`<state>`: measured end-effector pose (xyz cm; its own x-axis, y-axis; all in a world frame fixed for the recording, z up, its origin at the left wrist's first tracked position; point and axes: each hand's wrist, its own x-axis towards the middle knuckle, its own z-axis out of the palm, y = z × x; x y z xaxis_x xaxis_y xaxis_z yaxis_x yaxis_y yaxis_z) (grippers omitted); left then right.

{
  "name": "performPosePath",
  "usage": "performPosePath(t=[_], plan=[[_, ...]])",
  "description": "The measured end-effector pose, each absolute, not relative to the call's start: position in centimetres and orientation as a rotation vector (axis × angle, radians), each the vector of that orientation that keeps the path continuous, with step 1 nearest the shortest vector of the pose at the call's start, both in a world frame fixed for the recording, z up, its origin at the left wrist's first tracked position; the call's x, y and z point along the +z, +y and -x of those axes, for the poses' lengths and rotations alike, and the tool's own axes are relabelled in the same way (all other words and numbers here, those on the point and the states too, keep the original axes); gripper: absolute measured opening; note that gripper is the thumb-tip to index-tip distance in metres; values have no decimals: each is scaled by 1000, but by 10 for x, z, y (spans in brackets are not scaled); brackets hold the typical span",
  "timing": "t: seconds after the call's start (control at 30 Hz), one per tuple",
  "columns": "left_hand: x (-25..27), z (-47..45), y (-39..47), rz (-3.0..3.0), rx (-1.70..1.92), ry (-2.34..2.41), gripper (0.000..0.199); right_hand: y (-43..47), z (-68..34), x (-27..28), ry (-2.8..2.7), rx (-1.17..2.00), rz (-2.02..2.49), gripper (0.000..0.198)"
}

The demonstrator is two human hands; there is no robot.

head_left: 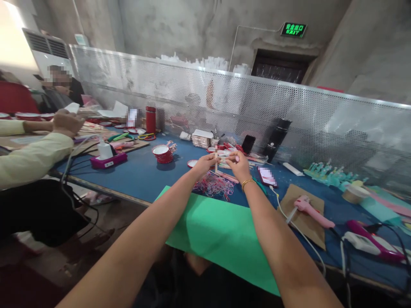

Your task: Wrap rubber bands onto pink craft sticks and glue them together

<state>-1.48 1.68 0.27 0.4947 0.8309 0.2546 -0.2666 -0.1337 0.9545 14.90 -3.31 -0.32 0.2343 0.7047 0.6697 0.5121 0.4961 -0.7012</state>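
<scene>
Over the blue table, my left hand [206, 164] pinches a thin pale stick [216, 164] that stands about upright. Close on its right, my right hand [240, 166] has its fingers closed together. Something small and pink shows at those fingers, too small to name. Below both hands lies a tangled heap of pink, red and blue string [214, 186]. A green sheet [215, 226] hangs over the table's near edge, under my forearms.
At right, a pink glue gun [311, 210] rests on brown cardboard [293, 194], beside a phone [267, 176] with a white cable. Stacked red-rimmed round pieces [163, 154] stand left, near a purple power strip [109, 160]. A co-worker's hands [67, 122] are at far left.
</scene>
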Motion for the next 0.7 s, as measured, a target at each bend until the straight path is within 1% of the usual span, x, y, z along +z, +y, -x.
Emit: performPosePath(t=[0.13, 0.23, 0.33, 0.43, 0.57, 0.63, 0.7], plan=[[4, 20, 21, -1351, 1271, 676, 26, -20, -150, -13, -1431, 60, 1417, 15], [2, 23, 25, -1362, 1314, 781, 26, -14, -146, -16, -1498, 58, 1486, 17], [1, 23, 25, -1462, 1338, 816, 29, -16, -147, -15, -1429, -9, 1481, 19], [-1, 22, 24, -1622, 1284, 787, 33, -28, -156, -8, -1321, 118, 1321, 17], [-12, 18, 27, -1911, 1012, 742, 39, -47, -159, 4, -1171, 317, 1066, 37], [-19, 17, 31, -2047, 928, 712, 39, -52, -154, 9, -1082, 307, 997, 48], [-25, 17, 35, -2146, 901, 744, 37, -54, -148, 10, -1027, 284, 979, 52]])
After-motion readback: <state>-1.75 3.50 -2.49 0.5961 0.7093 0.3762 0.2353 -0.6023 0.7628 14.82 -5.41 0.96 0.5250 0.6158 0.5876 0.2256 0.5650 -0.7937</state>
